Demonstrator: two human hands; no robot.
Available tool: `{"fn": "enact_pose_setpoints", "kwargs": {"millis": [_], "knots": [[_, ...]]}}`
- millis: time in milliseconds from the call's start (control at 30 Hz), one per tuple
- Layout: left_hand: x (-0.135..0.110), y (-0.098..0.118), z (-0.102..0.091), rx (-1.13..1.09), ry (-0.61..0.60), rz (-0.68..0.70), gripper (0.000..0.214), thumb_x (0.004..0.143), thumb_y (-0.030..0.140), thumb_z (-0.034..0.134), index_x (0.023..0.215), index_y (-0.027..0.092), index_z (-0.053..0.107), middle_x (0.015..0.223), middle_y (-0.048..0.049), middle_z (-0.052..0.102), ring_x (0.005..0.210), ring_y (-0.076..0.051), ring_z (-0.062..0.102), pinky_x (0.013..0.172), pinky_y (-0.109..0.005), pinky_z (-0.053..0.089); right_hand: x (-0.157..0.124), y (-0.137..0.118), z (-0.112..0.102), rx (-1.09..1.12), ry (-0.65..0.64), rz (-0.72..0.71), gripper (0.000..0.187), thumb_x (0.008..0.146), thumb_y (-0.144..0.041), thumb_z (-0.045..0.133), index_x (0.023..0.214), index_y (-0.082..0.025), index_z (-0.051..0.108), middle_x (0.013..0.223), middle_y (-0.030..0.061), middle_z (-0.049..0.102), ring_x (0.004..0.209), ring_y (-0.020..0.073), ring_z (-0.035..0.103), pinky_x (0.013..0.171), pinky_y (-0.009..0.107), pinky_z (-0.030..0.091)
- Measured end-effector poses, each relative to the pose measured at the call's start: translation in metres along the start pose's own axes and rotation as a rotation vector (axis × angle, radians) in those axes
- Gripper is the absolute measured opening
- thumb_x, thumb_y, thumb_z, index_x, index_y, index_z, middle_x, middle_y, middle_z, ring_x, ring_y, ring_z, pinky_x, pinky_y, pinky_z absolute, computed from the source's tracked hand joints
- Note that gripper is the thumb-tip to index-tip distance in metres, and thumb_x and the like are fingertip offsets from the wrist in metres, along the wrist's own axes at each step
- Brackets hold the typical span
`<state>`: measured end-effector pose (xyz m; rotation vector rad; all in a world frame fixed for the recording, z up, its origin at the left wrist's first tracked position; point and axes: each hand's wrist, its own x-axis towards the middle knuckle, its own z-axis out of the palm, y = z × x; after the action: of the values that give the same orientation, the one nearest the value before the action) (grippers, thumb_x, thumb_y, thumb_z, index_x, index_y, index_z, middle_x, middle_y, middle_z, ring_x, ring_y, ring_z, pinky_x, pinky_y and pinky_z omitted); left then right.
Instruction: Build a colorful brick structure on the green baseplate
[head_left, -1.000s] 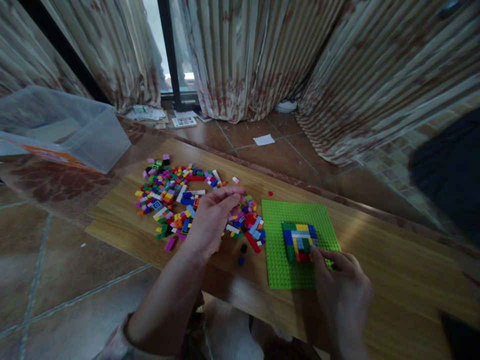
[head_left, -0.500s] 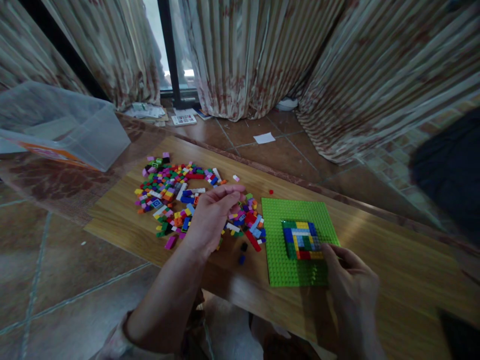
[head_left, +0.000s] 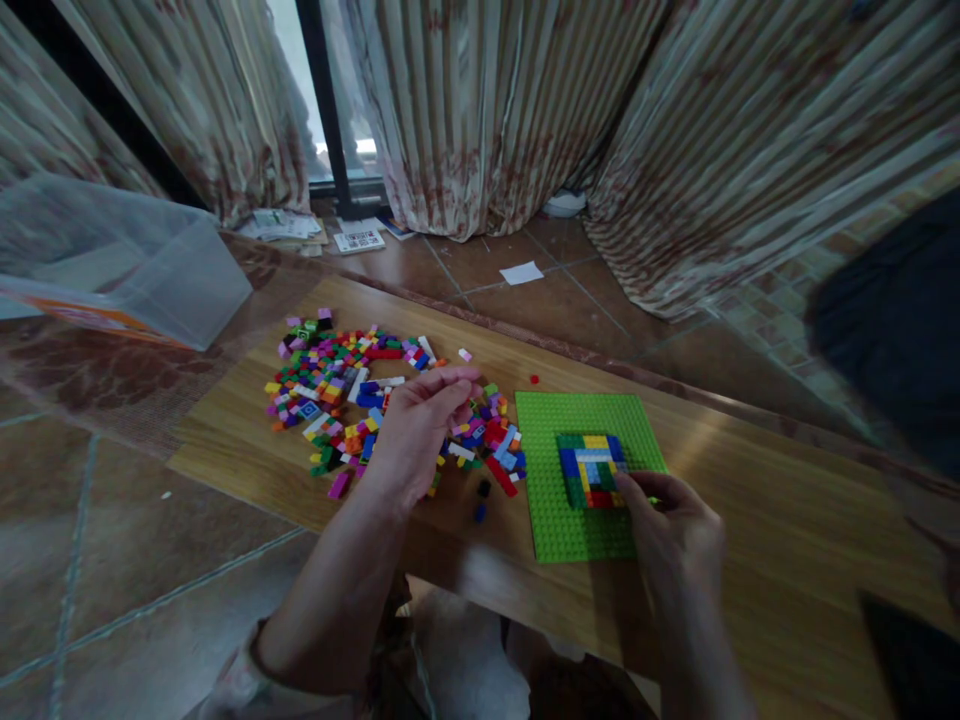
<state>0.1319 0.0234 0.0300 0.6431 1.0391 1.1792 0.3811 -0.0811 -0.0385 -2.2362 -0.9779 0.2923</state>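
Note:
A green studded baseplate [head_left: 547, 530] lies on the wooden table, bearing a square of toy bricks [head_left: 589, 471] in blue, yellow, green, white and red. Over its right part reaches my right hand [head_left: 671, 520], thumb and forefinger closed at the square's right edge; whatever they grip is hidden. My left hand [head_left: 426, 425] hovers above the right part of a heap of loose bricks [head_left: 330, 390], fingertips pinched together. Anything between them is too small to make out. A black brick [head_left: 484, 488] and a blue brick [head_left: 480, 513] lie between the heap and the baseplate.
The wooden table [head_left: 780, 560] extends right, with a dark object [head_left: 900, 640] at its near right. A clear plastic bin [head_left: 172, 270] stands beyond the left end. A small red piece [head_left: 534, 379] lies behind the baseplate. Curtains [head_left: 480, 120] hang behind; a dark shape [head_left: 892, 320] is far right.
The whole view has shifted slightly. My right hand stays at the brick square's right edge, and my left hand keeps its pinch over the heap.

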Motion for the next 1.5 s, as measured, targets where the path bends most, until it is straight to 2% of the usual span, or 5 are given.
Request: {"fn": "enact_pose_setpoints", "kwargs": {"millis": [300, 567, 933, 1133, 1500], "knots": [[0.002, -0.004, -0.004, -0.023, -0.011, 0.022, 0.015, 0.067, 0.022, 0.073, 0.080, 0.015, 0.074, 0.077, -0.0014, 0.068, 0.066, -0.007, 0.059, 0.061, -0.017, 0.045, -0.024, -0.035, -0.006, -0.079, 0.227, -0.187, 0.034, 0.081, -0.049, 0.061, 0.085, -0.017, 0.071, 0.077, 0.0067, 0.065, 0.064, 0.0184, 0.056, 0.060, 0.031, 0.042], [0.002, -0.004, -0.005, -0.021, -0.016, 0.025, 0.015, 0.069, 0.022, 0.072, 0.082, 0.015, 0.074, 0.076, -0.0007, 0.068, 0.061, -0.005, 0.056, 0.060, -0.018, 0.045, -0.084, -0.077, 0.021, 0.159, -0.380, -0.654, 0.012, 0.088, -0.033, 0.061, 0.092, -0.024, 0.067, 0.084, 0.0018, 0.068, 0.076, 0.0163, 0.062, 0.068, 0.029, 0.048], [0.001, -0.002, -0.004, -0.003, -0.005, 0.020, 0.016, 0.068, 0.023, 0.073, 0.082, 0.015, 0.074, 0.078, -0.0019, 0.068, 0.068, -0.008, 0.060, 0.063, -0.018, 0.045, -0.095, -0.072, 0.045, 0.006, -0.334, -0.790, 0.012, 0.088, -0.018, 0.056, 0.095, -0.021, 0.066, 0.085, 0.0045, 0.067, 0.078, 0.0190, 0.061, 0.070, 0.033, 0.050], [0.001, -0.001, -0.004, -0.006, 0.008, 0.008, 0.019, 0.066, 0.024, 0.075, 0.082, 0.015, 0.074, 0.079, -0.0011, 0.069, 0.064, -0.007, 0.057, 0.062, -0.019, 0.045, -0.082, -0.074, 0.028, 0.139, -0.307, -0.742, 0.019, 0.089, -0.014, 0.051, 0.094, -0.021, 0.068, 0.093, 0.0049, 0.069, 0.086, 0.0160, 0.064, 0.074, 0.028, 0.054], [0.001, 0.001, -0.002, 0.004, -0.001, -0.004, 0.021, 0.063, 0.024, 0.076, 0.081, 0.014, 0.074, 0.079, -0.0033, 0.069, 0.067, -0.009, 0.060, 0.062, -0.020, 0.046, -0.011, -0.008, -0.015, 0.068, -0.135, -0.673, 0.013, 0.087, -0.029, 0.062, 0.090, -0.025, 0.074, 0.097, 0.0036, 0.072, 0.087, 0.0179, 0.069, 0.080, 0.034, 0.057]]}}
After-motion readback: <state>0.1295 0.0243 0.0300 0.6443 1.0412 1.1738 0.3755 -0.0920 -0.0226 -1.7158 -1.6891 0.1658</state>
